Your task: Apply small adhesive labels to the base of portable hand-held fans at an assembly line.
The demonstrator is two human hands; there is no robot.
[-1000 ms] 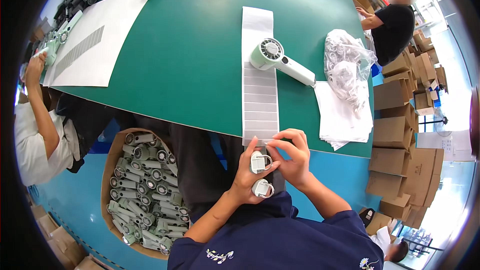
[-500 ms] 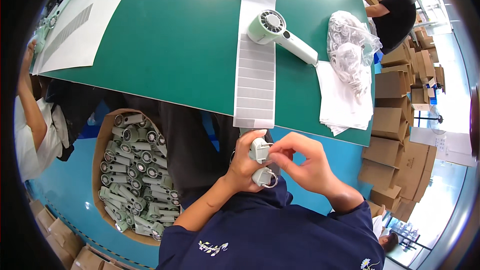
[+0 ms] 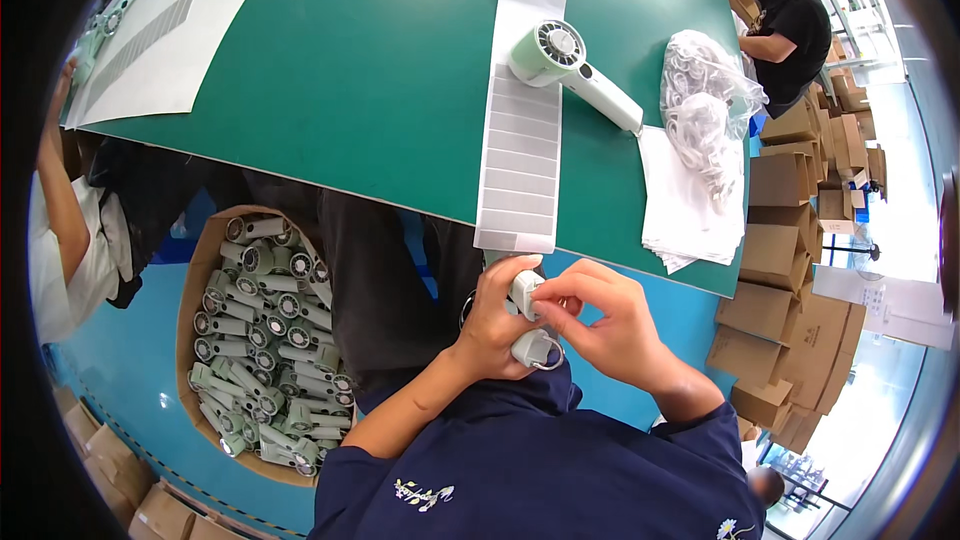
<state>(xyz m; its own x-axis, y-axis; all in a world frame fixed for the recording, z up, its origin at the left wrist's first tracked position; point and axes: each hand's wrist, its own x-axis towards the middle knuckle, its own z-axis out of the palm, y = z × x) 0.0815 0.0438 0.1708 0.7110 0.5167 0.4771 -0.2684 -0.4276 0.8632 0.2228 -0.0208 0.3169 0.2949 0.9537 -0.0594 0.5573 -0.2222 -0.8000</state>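
Head view, green table [image 3: 380, 70], blue floor [image 3: 110, 360], stacked cardboard boxes [image 3: 790, 270]

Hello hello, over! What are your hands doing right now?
Left hand gripping small pale green fan. Right hand pinching its handle, fingers on top. Sticker strip hangs off green table just above. Nothing in the way.
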